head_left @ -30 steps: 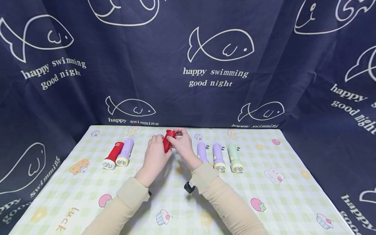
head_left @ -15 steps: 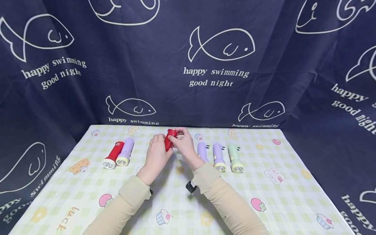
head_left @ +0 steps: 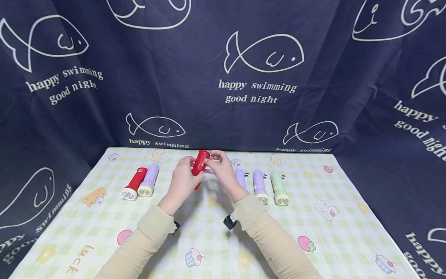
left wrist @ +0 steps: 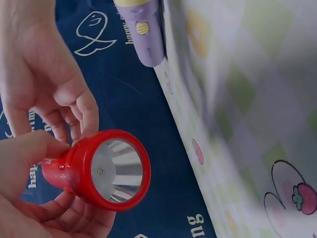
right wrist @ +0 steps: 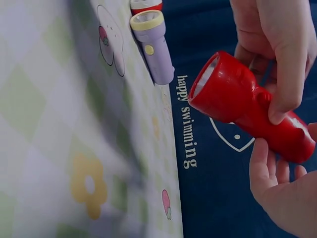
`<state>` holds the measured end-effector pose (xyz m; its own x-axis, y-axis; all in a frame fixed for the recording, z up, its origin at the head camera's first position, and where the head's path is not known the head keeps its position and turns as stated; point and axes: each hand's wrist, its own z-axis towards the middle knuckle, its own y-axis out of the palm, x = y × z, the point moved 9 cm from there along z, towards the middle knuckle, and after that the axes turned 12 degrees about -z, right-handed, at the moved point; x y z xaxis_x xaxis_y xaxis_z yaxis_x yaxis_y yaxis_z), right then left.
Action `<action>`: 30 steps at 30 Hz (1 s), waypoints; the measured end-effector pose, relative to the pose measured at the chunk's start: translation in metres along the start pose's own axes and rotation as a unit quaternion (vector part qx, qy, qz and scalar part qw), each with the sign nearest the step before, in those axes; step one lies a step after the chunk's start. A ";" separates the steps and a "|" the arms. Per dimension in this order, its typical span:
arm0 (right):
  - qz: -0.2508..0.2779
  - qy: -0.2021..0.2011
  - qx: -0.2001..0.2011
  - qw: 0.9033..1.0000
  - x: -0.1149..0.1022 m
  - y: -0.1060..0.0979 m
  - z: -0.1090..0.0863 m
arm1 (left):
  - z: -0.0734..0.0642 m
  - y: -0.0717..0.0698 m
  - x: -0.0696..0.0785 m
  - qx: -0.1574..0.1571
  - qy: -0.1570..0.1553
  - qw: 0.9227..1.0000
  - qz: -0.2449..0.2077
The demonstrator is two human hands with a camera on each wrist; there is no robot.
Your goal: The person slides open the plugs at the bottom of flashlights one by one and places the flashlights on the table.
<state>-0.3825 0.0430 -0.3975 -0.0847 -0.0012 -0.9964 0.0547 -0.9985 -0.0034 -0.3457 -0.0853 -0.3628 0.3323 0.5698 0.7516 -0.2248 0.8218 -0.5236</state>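
Observation:
Both hands hold a red flashlight point(head_left: 200, 162) up above the far part of the table. My left hand point(head_left: 182, 180) grips its body with the thumb on one side and fingers on the other. At the tail end, my right hand point(head_left: 222, 170) pinches it between thumb and fingertips. In the left wrist view, the flashlight's wide red head point(left wrist: 119, 171) shows a silvery reflector and clear lens. Seen from the right wrist, the glossy body point(right wrist: 257, 111) lies tilted between the left hand point(right wrist: 282, 44) and the right fingers point(right wrist: 267, 168).
To the left lie another red flashlight point(head_left: 135, 184) with a white head and a lavender one point(head_left: 148, 180), side by side. On the right are two lavender flashlights point(head_left: 239, 178) point(head_left: 259, 186) and a mint green one point(head_left: 278, 188), with plug prongs. A navy curtain point(head_left: 195, 77) hangs behind the checked tablecloth point(head_left: 216, 244).
The red flashlight has been raised slightly and turned in the hands, so a smoother side with small lettering faces up. The left thumb has shifted lower along it. The other flashlights stay put.

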 end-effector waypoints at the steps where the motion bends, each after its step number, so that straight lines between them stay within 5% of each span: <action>1: 0.006 0.003 -0.003 1.000 0.001 0.000 0.000 | 0.001 0.000 -0.002 -0.002 -0.005 1.000 -0.008; 7: 0.022 0.017 -0.027 0.999 0.003 -0.002 -0.002 | 0.004 0.003 -0.012 -0.028 -0.034 0.995 -0.089; 17: 0.080 0.031 -0.073 0.994 0.002 -0.002 -0.005 | 0.003 0.011 -0.019 -0.078 -0.098 0.972 -0.200; 23: 0.104 0.033 -0.102 0.989 0.003 -0.001 -0.006 | 0.002 0.016 -0.019 -0.111 -0.108 0.959 -0.235; 30: 0.107 0.031 -0.101 0.989 0.002 -0.004 -0.006 | 0.003 0.020 -0.020 -0.128 -0.100 0.956 -0.244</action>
<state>-0.3770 0.0471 -0.4003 0.0113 -0.2007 -0.9796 0.2636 -0.9444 0.1966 -0.3591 -0.0804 -0.3868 0.1533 0.1293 0.9797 0.1533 0.9763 -0.1529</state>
